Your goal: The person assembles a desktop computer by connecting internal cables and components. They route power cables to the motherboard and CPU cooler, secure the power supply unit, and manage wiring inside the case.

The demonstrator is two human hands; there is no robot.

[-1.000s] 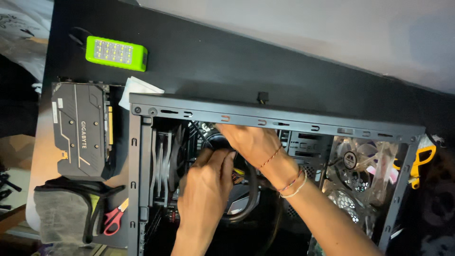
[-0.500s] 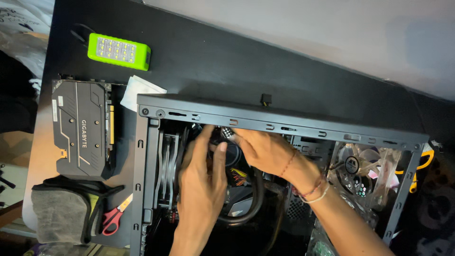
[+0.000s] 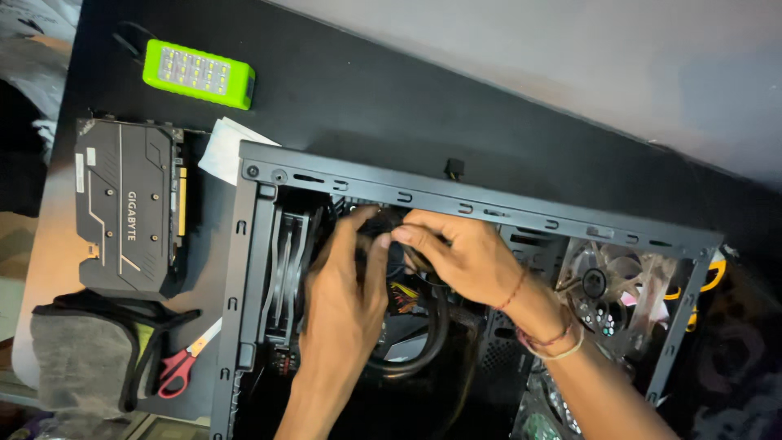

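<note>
Computer case: black open frame lying on its side on the desk, its open face up, filling the lower right of the head view.
Left hand: reaching up into the case near its left end, fingers bent around a dark part just under the top rail; what exactly it pinches cannot be told.
Right hand: coming in from the right, fingertips meeting those of the left hand on the same dark part; grip narrow, the held piece hidden by the fingers.
Wrist: red thread and thin bands on the right wrist.
Hose: black loop curving below both hands inside the case.
Fan: clear-bladed, at the right end of the case.
Desk: dark flat top; pale wall along its far edge.
Lamp: bright green rectangular block with a pale grid face, far left corner of the desk, well apart from the case.
Graphics card: black slab with a printed word, left of the case.
White paper: between card and case corner.
Scissors: red-handled, beside a grey pouch at lower left.
</note>
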